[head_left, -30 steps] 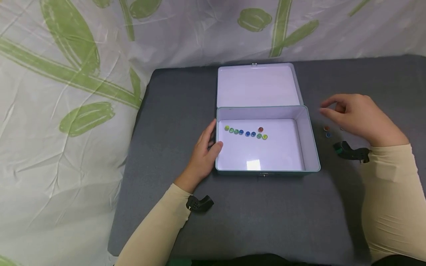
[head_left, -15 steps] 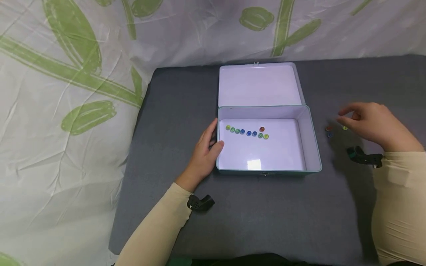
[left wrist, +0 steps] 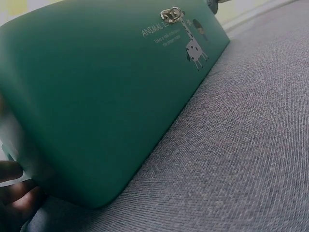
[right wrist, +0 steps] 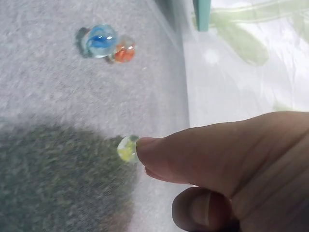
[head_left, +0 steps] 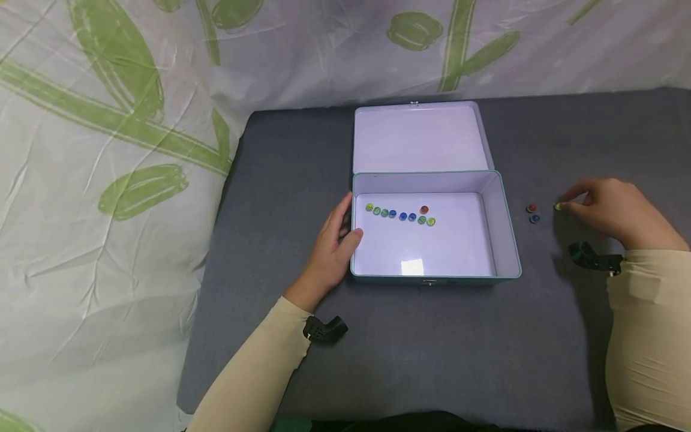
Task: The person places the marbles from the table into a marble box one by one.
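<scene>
A green metal box point(head_left: 432, 279) with a white inside stands on the grey table, its lid point(head_left: 421, 138) folded back. Inside it, several glass marbles lie in a bent row, with one red marble point(head_left: 424, 209) just behind the row. My left hand point(head_left: 328, 252) grips the box's left wall, thumb at the rim and fingers along the outside. To the right of the box, my right hand point(head_left: 615, 210) pinches a clear-and-yellow marble point(right wrist: 126, 149) between thumb and forefinger, low over the cloth. Close by rest a blue marble point(right wrist: 101, 40) and an orange-red marble point(right wrist: 124, 49).
Dark grey fabric covers the table point(head_left: 432, 348). A white curtain point(head_left: 302, 54) with green leaf prints hangs behind it and along the left. The box's front bears a metal clasp point(left wrist: 172, 15) and a giraffe print point(left wrist: 194, 47).
My right hand has moved right and slightly nearer, away from the box, and its fingertips have closed on the yellow marble. The left hand and the box stay in place.
</scene>
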The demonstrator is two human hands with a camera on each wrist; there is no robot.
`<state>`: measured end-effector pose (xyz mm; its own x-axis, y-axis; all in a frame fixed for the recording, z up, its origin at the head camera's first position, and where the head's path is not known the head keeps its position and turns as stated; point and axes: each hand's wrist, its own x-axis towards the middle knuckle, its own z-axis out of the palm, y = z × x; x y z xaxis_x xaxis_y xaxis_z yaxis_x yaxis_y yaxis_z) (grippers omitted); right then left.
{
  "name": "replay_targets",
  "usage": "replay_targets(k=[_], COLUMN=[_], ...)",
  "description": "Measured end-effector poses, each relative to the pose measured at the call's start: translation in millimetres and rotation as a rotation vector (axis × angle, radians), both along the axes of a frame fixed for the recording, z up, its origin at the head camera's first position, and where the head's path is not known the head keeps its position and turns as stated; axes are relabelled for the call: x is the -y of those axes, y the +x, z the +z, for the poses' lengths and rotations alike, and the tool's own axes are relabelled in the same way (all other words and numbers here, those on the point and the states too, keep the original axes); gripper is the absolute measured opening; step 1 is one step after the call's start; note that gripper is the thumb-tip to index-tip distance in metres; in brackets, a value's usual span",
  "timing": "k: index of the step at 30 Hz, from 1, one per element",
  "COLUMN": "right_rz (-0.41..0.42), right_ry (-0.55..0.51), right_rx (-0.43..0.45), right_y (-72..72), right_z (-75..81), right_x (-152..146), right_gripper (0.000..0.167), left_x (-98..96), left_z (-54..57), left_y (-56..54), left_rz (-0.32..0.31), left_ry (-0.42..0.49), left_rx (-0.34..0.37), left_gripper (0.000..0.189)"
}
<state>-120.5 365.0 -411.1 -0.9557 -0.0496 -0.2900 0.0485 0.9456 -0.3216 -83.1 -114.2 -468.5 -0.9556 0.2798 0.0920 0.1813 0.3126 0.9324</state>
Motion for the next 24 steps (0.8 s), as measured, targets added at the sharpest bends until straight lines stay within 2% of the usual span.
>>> replay_targets(k=[12, 24], right_rz=[0.031, 0.044], right_ry=[-0.034, -0.001], right_rx=[-0.002, -0.016], right_y=[2.1, -1.5], right_z=[-7.2, -4.3], right_x=[0.3, 5.4], right_gripper=[0.040, 0.036], left_x=[0.9, 0.9], left_z=[-2.5, -1.3], left_y=[-0.7, -0.2], left_rz=[-0.003, -0.004], left_ry=[-0.004, 0.003], left_rx=[-0.007, -0.010], left_gripper=[0.071, 0.072])
